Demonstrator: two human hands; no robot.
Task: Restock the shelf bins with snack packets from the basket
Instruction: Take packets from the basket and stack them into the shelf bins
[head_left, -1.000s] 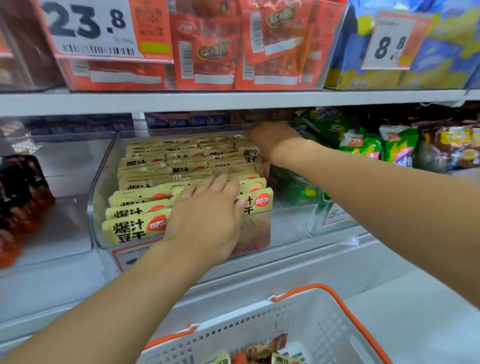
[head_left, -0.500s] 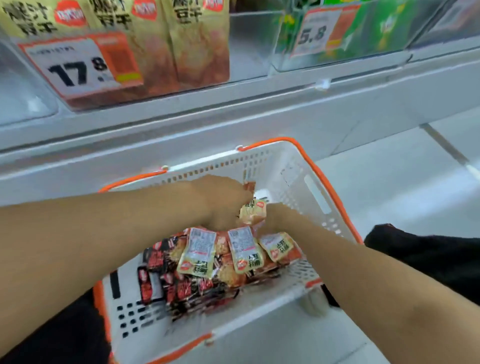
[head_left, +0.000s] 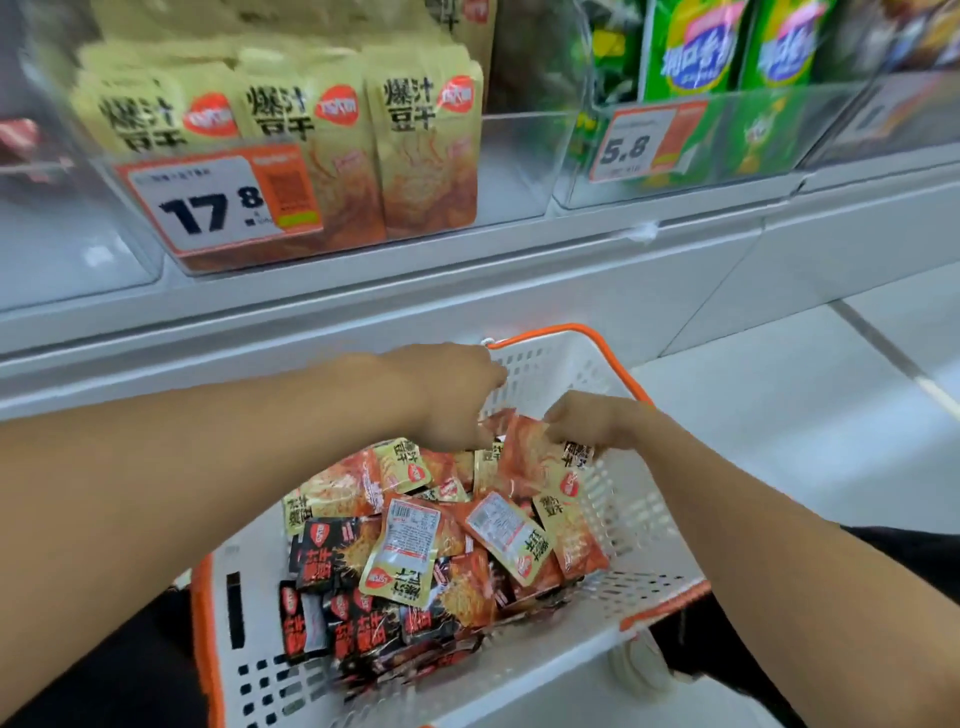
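Observation:
A white basket (head_left: 644, 582) with an orange rim holds several yellow-and-orange and black snack packets (head_left: 410, 551). Both hands are down at its far end. My left hand (head_left: 457, 395) and my right hand (head_left: 592, 421) each pinch an edge of one orange-and-yellow packet (head_left: 524, 452) lifted slightly above the pile. Above, a clear shelf bin (head_left: 519, 156) holds upright rows of the same yellow packets (head_left: 421, 140) behind a 17.8 price tag (head_left: 218, 202).
To the right a second clear bin (head_left: 727, 171) with green packets carries a 5.8 tag. A bin with red packets shows at the far left. The grey shelf front runs between the bins and the basket. White floor lies to the right.
Both hands left the shelf bin and dropped into the basket; the view tilted down with them. They now pinch one packet, raised a little from the pile.

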